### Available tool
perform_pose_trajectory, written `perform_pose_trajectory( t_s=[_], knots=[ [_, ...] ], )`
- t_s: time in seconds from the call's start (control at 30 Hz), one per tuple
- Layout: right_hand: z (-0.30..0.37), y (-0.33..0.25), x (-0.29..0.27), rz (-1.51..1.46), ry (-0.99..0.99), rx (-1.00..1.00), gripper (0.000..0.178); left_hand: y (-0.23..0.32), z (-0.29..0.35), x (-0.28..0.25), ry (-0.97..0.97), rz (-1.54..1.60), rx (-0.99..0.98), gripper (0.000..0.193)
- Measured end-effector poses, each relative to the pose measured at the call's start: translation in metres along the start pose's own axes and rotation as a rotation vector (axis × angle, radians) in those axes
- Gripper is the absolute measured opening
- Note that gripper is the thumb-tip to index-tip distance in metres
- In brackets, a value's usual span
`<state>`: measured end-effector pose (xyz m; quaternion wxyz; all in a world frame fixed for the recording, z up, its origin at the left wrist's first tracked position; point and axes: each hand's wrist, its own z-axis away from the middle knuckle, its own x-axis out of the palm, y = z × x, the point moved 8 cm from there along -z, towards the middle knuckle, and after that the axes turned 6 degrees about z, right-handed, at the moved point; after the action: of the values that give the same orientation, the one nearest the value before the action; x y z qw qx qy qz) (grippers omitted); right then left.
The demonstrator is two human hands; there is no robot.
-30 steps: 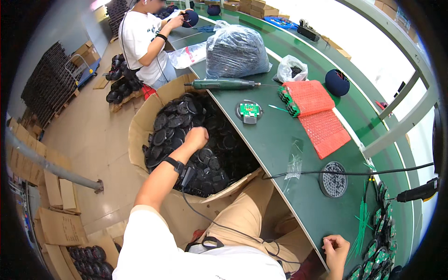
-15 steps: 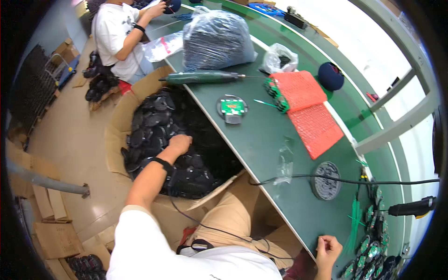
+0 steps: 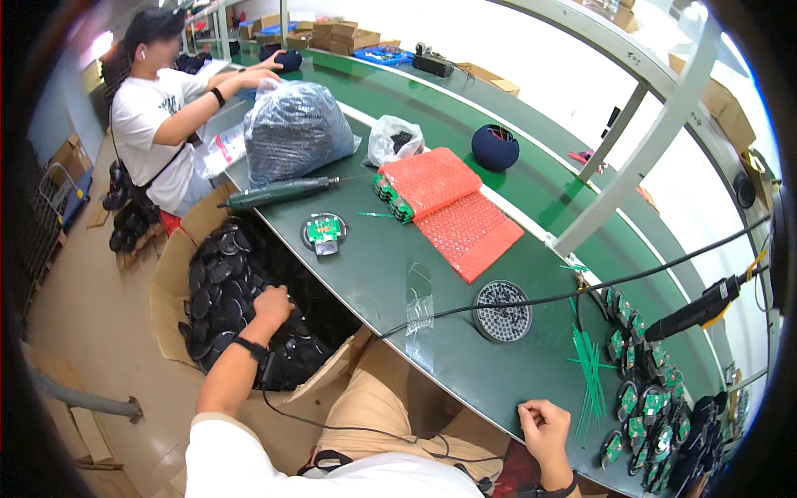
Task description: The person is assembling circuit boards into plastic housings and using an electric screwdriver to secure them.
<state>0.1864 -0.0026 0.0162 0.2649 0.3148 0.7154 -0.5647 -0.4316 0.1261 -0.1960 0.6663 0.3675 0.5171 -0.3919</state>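
My left hand (image 3: pixel 272 305), a dark band on its wrist, reaches down among black round plastic shells (image 3: pixel 217 278) heaped in a big open carton (image 3: pixel 170 319). Its fingers are bent together; whatever is between them is hidden. At the near table edge, my right hand (image 3: pixel 545 423) rests with fingers curled in and thumb against them, and nothing shows in its grasp. Left of it on the green table (image 3: pixel 365 290) lies a round black part with a green circuit board (image 3: pixel 324 232). Thin green strips (image 3: pixel 589 378) lie to the right of that hand.
A green power screwdriver (image 3: pixel 278 192), a stuffed plastic bag (image 3: pixel 297 133), red bubble wrap (image 3: pixel 469 236) and a round tray of small parts (image 3: pixel 502 311) occupy the table. A black cable (image 3: pixel 448 313) crosses it. Board-fitted parts (image 3: pixel 652 398) pile up right; a black screwdriver (image 3: pixel 697 307) hangs above. A co-worker (image 3: pixel 158 116) stands far left.
The view has swung so the table and carton appear further left, with more of the table's right end showing. My left hand stays in the carton; my right hand stays curled at the edge.
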Motion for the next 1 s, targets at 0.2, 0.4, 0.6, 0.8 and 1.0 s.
perform_pose_trajectory(
  t_s=[0.2, 0.4, 0.6, 0.8, 1.0],
  knots=[
    [-0.003, -0.004, -0.002, 0.032, 0.007, 0.034, 0.005, -0.006, 0.106, -0.198, 0.111, 0.485, 0.005, 0.041],
    [-0.024, -0.027, 0.002, 0.253, -0.224, 0.015, 0.009, 0.165, 0.135, -0.245, 0.176, 0.816, 0.523, 0.042],
    [-0.087, -0.069, 0.010, 0.203, -0.222, -0.222, 0.022, 0.316, 0.083, -0.196, 0.062, 0.844, 0.602, 0.052],
    [-0.118, -0.086, 0.028, 0.476, -0.268, -0.519, 0.022, 0.350, 0.053, -0.234, 0.390, 0.386, 0.700, 0.064],
    [-0.126, -0.077, 0.027, 0.570, -0.433, -0.482, 0.016, 0.346, -0.004, -0.235, 0.487, 0.049, 0.537, 0.065]
  ],
)
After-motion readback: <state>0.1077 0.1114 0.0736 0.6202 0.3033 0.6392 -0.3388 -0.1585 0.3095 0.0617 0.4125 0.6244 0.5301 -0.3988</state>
